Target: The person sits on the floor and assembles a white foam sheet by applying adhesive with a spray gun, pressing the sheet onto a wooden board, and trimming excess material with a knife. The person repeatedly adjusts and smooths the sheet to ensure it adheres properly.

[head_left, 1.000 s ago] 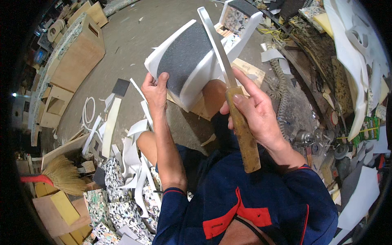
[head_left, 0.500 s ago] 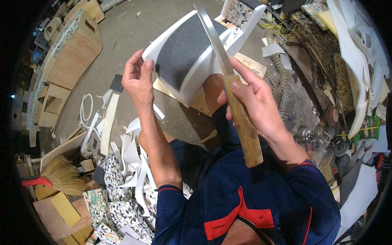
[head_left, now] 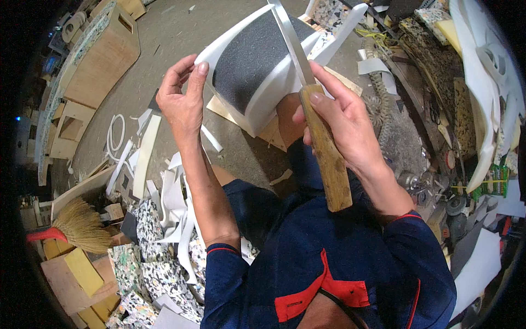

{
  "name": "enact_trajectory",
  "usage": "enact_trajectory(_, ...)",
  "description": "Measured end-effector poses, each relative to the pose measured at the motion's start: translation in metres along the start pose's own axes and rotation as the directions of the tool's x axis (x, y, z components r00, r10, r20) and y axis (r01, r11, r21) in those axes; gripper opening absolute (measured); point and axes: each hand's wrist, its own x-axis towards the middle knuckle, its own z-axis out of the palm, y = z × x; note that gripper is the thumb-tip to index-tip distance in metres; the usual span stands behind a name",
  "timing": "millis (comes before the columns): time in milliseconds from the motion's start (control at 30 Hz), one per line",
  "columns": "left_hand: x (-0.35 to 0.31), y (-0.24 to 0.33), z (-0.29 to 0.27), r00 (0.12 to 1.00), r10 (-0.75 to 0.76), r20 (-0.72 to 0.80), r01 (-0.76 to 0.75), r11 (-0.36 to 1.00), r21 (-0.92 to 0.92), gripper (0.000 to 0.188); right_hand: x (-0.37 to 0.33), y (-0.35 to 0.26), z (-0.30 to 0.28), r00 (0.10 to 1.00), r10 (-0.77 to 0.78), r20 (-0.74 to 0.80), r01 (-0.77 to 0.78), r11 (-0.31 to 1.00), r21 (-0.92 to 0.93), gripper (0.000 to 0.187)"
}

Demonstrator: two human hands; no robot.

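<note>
A curved foam piece [head_left: 249, 63], dark grey on its broad face with white foam borders, rests in front of me by my knee. My left hand [head_left: 183, 98] pinches its white left edge between thumb and fingers. In my right hand [head_left: 348, 120] is a long knife, its worn wooden handle [head_left: 327, 153] wrapped by my fingers, the index finger stretched toward the metal blade [head_left: 294, 46]. The blade points away from me and lies over the foam's right part. Whether it touches the foam, I cannot tell.
White foam offcuts [head_left: 175, 203] and speckled foam blocks [head_left: 170, 282] lie at the lower left, beside a straw broom [head_left: 82, 227]. A wooden frame [head_left: 104, 60] stands at the far left. To the right are a coiled hose [head_left: 379, 112] and large white foam sheets [head_left: 493, 71].
The view has shifted slightly, and the foam piece, both hands and the knife appear a little higher. Both grips are unchanged.
</note>
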Motion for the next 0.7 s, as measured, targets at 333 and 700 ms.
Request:
enact_trajectory(333, 0.005, 0.0, -0.005, 1.0, 0.019, 0.013, -0.019, 1.0, 0.025, 0.029, -0.012, 0.001, 0.0, 0.999, 0.025, 0.038, -0.024, 0.999, -0.035, 0.06)
enact_trajectory(700, 0.008, 0.0, -0.009, 0.999, 0.033, 0.027, -0.034, 0.999, 0.035, 0.026, -0.015, -0.003, 0.003, 0.997, 0.068, 0.039, -0.066, 0.997, -0.042, 0.059)
